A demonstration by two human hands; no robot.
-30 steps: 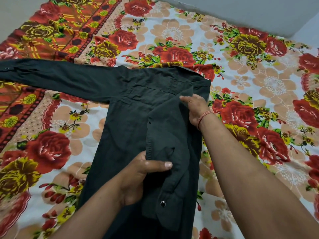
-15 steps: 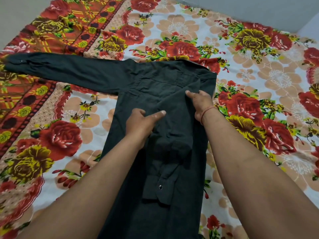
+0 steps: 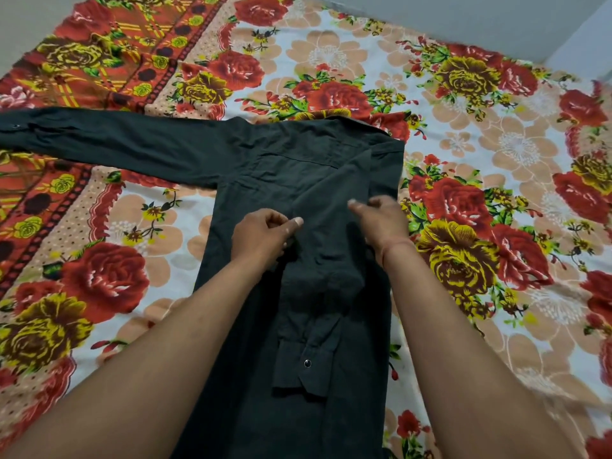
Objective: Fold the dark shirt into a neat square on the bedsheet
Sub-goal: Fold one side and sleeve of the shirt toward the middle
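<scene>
The dark shirt (image 3: 298, 167) lies face down on the floral bedsheet (image 3: 480, 180), collar at the far end. Its left sleeve (image 3: 109, 140) stretches flat out to the left. The right side is folded inward, and the right sleeve (image 3: 308, 346) runs down the middle of the back with its buttoned cuff nearest me. My left hand (image 3: 265, 236) sits on the upper part of that folded sleeve, fingers curled and thumb out, pinching the cloth. My right hand (image 3: 381, 220) is just to its right at the folded edge, blurred, fingers bent onto the fabric.
The bedsheet spreads widely on every side of the shirt, with a red and orange patterned border (image 3: 99, 54) at the far left. A grey floor or wall (image 3: 480, 18) lies beyond the sheet's far edge.
My left hand slid up the folded sleeve from near the cuff to just below the shoulder. My right hand shifted slightly inward toward it. The sleeve now lies straighter down the back.
</scene>
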